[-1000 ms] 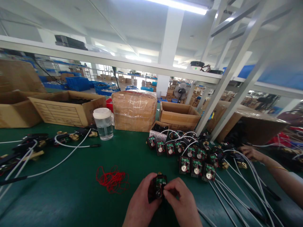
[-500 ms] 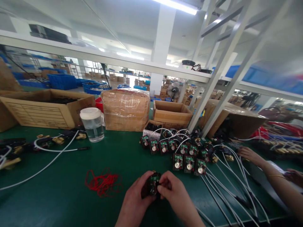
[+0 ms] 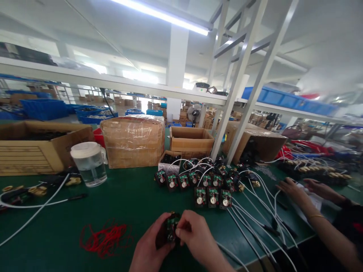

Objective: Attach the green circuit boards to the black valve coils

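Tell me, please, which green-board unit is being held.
The unit in the left hand, right fingers against it; the other units sit on the table.

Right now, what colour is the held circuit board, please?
Green: the circuit board, in the head view.

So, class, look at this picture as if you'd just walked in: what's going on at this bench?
A person's left hand holds a small dark unit with a green circuit board, while the right hand has its fingertips at the unit's right side; what they pinch is too small to tell. Similar units sit beyond, to the right, and tangled red wire lies to the left. Farther right, another person's hands are at the same green table.
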### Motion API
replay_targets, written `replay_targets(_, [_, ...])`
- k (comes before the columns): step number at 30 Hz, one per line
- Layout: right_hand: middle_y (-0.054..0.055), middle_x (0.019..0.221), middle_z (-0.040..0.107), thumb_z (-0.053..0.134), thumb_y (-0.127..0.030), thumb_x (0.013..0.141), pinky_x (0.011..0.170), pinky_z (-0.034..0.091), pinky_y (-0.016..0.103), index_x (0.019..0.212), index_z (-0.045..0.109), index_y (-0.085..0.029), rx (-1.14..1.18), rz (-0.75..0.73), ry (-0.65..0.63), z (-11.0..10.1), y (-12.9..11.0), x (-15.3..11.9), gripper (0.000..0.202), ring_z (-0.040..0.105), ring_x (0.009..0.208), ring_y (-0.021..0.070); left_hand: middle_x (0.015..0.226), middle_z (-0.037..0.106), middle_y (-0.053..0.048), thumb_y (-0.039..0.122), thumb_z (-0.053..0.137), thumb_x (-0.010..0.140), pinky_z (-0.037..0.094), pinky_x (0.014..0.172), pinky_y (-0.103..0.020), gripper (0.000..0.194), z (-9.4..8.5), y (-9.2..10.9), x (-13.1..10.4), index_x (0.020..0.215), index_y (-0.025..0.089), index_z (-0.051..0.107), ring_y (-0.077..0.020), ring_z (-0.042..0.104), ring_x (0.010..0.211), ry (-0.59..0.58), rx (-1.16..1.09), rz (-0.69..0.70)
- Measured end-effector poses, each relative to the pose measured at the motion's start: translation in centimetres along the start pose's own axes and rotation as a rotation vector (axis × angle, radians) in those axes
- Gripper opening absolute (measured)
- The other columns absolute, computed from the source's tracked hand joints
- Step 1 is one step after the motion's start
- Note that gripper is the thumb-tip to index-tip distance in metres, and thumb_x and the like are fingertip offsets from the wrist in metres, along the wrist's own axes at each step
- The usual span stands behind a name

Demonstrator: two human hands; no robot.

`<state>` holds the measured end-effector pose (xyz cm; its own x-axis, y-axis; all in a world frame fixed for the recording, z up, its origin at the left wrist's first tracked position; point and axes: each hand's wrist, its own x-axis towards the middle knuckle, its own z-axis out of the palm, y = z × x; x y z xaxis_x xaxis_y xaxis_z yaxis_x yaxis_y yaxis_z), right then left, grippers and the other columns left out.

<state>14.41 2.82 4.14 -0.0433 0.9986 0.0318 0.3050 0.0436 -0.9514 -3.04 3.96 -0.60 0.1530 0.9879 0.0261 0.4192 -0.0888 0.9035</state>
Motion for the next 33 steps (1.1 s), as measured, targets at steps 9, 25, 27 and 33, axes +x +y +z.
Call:
replay_targets(9, [-0.002,0.070,0.054,0.056,-0.027,0.086,0.065,0.045,0.028,0.072,0.054,-0.023,0.128,-0.048,0.447,4.8,3.5,-1.9,0.014,0.056,0.067,0.0177,0.130,0.072,-0.002,0.020,0.069,0.067,0.051,0.105,-0.036,0.061,-0.1,0.8,-0.1,0.128,0.029,0.065,-0.0257,0.068,0.118,-0.004,-0.036,-0.019])
replay_targets(25, [0.010,0.103,0.067,0.062,-0.023,0.083,0.079,0.045,0.043,0.097,0.071,-0.028,-0.915,0.022,0.304,-6.4,8.9,-3.2,0.017,0.061,0.095,0.0336,0.127,0.071,-0.002,0.016,0.064,0.074,0.045,0.108,-0.039,0.066,1.2,3.7,3.1,0.137,0.030,0.055,-0.0242,0.066,0.119,0.050,0.048,-0.034])
replay_targets(27, [0.010,0.099,0.067,0.058,-0.019,0.087,0.078,0.046,0.040,0.095,0.069,-0.025,-1.005,0.038,0.304,-7.5,9.1,-3.1,0.015,0.063,0.092,0.0314,0.127,0.071,-0.003,0.015,0.065,0.074,0.045,0.107,-0.039,0.068,1.6,4.2,4.8,0.140,0.030,0.053,-0.0248,0.065,0.120,0.039,0.062,0.001])
replay_targets(33, [0.010,0.087,0.067,0.049,-0.015,0.089,0.072,0.048,0.036,0.083,0.065,-0.023,-1.022,0.037,0.242,-9.6,10.7,-2.5,0.019,0.068,0.082,0.0271,0.121,0.071,-0.003,0.011,0.068,0.073,0.045,0.105,-0.037,0.072,3.4,4.7,7.9,0.140,0.030,0.054,-0.0248,0.065,0.116,0.012,0.060,0.084])
